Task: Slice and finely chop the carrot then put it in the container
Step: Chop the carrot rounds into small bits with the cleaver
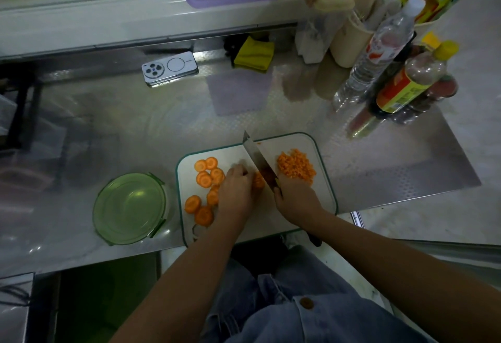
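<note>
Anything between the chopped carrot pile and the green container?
Yes. The chopped pile sits on the right of the board, the container left of it; the knife, left hand and whole slices lie between.

Open counter [162, 126] between board [324, 163] and phone [169, 69]; bottles [379, 55], perhaps a jar [444, 88], far right.

This is a kitchen, most likely a home one: a steel worktop [135, 131] carries a white cutting board [287, 147] where carrot rounds [204, 179] lie by a knife [256, 157], a green container [113, 196] stands just beside the board, and a sauce bottle [409, 85] and a water bottle [379, 52] (labels too blurred to read) crowd the far corner near a folded yellow cloth [253, 54].
</note>
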Demonstrator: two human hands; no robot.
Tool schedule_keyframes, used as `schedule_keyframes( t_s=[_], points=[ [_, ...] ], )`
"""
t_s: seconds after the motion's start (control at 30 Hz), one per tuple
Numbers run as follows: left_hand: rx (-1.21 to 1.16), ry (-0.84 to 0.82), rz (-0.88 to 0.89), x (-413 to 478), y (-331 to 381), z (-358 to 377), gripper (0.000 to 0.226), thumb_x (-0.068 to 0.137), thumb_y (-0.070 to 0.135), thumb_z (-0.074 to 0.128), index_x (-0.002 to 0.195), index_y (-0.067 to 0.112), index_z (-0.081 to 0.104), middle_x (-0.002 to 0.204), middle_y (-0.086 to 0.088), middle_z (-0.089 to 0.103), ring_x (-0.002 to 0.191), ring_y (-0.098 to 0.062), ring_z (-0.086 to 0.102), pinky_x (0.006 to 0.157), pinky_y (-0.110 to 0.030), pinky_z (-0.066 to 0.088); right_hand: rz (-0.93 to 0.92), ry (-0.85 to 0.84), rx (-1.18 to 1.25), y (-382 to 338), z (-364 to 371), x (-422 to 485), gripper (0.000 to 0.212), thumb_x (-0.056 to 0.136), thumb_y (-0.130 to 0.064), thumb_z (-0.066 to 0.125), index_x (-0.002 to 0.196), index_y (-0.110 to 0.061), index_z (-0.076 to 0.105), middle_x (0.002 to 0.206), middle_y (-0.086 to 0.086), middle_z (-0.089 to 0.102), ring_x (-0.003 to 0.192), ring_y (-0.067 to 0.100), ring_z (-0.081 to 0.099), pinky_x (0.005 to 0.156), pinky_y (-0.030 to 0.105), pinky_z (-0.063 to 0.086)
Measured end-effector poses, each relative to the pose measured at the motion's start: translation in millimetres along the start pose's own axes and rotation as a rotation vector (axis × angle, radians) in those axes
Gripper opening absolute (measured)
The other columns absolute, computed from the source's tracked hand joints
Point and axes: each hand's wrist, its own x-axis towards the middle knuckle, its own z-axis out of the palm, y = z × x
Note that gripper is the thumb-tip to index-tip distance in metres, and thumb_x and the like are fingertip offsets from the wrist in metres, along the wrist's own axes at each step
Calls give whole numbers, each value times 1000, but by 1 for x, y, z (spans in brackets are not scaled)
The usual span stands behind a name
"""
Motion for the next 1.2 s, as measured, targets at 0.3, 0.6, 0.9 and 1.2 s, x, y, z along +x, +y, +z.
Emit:
schedule_keyframes(
  t_s=[0.3, 0.6, 0.9, 1.2],
  points=[
    [-36, 39, -15, -1, -1, 1, 26, 86, 23, 62, 110, 16, 68, 107, -8, 56, 100, -26, 53, 72, -35, 44, 16, 18, 26, -5, 7, 11, 16, 96, -19, 44, 102, -7, 52, 87, 15, 62, 78, 33, 60, 58, 35, 41],
    [-74, 51, 20, -4, -6, 2, 38, 86, 29, 62, 122, 15, 61, 114, -10, 56, 105, -28, 52, 77, -36, 45, -61, 73, 18, 0, -5, 10, 23, 96, -21, 46, 109, -5, 55, 89, 15, 64, 81, 31, 60, 61, 31, 37],
    [-50, 69, -1, 1, -6, 5, 22, 85, 28, 62, 103, 21, 72, 100, -7, 57, 95, -27, 54, 68, -35, 43, -50, -5, 11, -1, 2, 10, 16, 95, -18, 45, 101, -7, 54, 85, 14, 62, 78, 33, 59, 57, 32, 35],
    [-67, 119, 5, 2, -7, 5, 20, 82, 35, 66, 94, 22, 74, 94, -6, 60, 89, -26, 56, 61, -31, 40, -49, 14, 36, -3, 7, 17, 17, 96, -18, 45, 104, -4, 53, 88, 18, 63, 79, 36, 59, 57, 33, 32]
  ],
)
